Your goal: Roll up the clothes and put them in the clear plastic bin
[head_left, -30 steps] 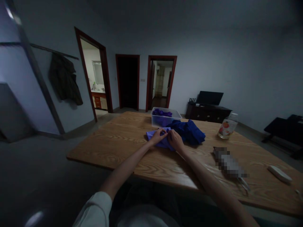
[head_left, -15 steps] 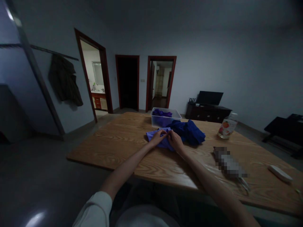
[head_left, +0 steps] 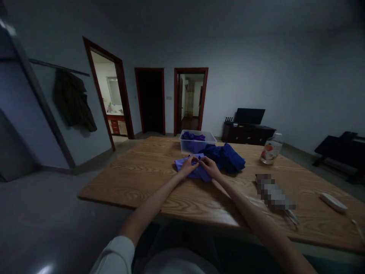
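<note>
I see the left hand [head_left: 189, 166] and right hand [head_left: 210, 168] pinching the lilac cloth [head_left: 200, 175], fingertips close together, beside the blue cloth [head_left: 229, 158] on the table [head_left: 137, 171].

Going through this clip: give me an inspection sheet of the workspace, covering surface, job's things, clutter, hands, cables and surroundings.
Surface: wood-grain table, glossy in places.
Job's things: lilac cloth, lying on the table under both hands.
Clutter: crumpled blue cloth; translucent box holding purple cloth; bottle; pixelated item; white object.
Hands: left hand and right hand close together at the lilac cloth; fingertip detail too small to tell.
Cables: thin pale strand at the right edge; cannot tell whether it is a cable.
Surroundings: coat hanging at left; screen on a dark cabinet; dim room.
</note>
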{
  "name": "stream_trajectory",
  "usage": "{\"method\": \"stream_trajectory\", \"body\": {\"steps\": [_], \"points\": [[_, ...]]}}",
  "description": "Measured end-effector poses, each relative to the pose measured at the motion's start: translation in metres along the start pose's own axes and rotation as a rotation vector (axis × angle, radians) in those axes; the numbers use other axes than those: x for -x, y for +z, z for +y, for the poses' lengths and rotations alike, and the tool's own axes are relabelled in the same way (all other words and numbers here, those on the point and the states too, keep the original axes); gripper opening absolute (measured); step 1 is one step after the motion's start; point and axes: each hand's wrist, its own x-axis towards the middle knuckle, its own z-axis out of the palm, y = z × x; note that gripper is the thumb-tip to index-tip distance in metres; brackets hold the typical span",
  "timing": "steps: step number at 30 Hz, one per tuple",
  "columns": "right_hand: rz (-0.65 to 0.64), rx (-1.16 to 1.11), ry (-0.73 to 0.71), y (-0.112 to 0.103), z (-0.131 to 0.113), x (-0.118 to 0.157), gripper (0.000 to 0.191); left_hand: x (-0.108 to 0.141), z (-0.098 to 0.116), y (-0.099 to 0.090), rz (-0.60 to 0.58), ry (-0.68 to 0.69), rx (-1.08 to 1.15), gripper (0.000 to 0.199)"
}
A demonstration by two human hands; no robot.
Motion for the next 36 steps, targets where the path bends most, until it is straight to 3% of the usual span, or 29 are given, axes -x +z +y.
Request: {"method": "stream_trajectory", "body": {"steps": [7, 15, 20, 23, 29, 36], "points": [[-0.009, -0.113, 0.021, -0.005, 0.002, -0.003, 0.024, 0.000, -0.011, 0.005, -0.016, -0.027, -0.026, 0.021], [-0.003, -0.139, -0.038, -0.005, 0.004, -0.001, 0.022, -0.005, -0.013, 0.005, -0.059, -0.061, 0.134, 0.022], [-0.002, -0.135, -0.041, -0.002, 0.018, -0.001, 0.026, -0.006, -0.014, 0.004, -0.053, -0.048, 0.148, 0.020], [0.003, -0.119, 0.000, 0.001, 0.028, -0.002, 0.031, -0.002, -0.010, 0.002, -0.037, -0.011, 0.053, 0.017], [-0.015, 0.027, -0.009, 0.005, 0.028, 0.001, 0.029, 0.011, 0.004, 0.002, -0.092, 0.151, -0.390, 0.017], [0.004, 0.363, -0.032, 0.008, 0.017, 0.008, 0.020, 0.015, 0.003, 0.011, -0.180, 0.101, -0.444, 0.019]]}}
